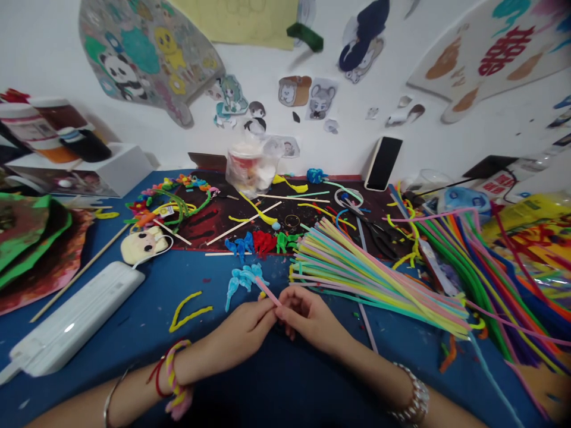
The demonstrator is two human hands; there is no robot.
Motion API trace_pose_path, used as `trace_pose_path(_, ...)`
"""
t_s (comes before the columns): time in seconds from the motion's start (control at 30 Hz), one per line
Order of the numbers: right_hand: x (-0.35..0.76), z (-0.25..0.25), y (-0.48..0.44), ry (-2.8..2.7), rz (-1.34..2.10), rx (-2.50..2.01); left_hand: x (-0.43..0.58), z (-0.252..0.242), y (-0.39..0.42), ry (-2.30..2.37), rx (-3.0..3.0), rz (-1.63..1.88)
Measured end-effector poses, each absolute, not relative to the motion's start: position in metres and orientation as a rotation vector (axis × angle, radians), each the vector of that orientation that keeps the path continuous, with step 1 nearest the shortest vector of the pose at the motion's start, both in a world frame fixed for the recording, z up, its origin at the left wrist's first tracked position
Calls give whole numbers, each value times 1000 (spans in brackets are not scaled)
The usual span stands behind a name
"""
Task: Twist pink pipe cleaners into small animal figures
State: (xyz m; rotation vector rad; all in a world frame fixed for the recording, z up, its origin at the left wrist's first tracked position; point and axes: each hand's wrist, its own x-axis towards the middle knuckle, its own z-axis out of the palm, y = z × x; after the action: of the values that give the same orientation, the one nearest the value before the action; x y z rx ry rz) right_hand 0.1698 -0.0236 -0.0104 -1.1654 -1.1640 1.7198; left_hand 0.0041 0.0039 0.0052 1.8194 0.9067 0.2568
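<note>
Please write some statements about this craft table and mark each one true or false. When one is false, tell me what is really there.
1. The left hand and the right hand both pinch the pink pipe cleaner. True.
2. The left hand holds the black-handled scissors. False: they lie on the table beyond the pastel pipe cleaner bundle, and neither hand touches them.
3. A twisted pink and yellow band circles the left wrist. True.
4. The phone lies flat on the table. False: it stands tilted against the wall.
5. Blue pipe cleaner figures lie just beyond the hands. True.
</note>
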Motion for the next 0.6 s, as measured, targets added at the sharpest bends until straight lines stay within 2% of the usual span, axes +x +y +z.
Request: trace_pose_path(0.6,176,-9,-20,-1174,1761,-1184,4,17,1,844,1956,195)
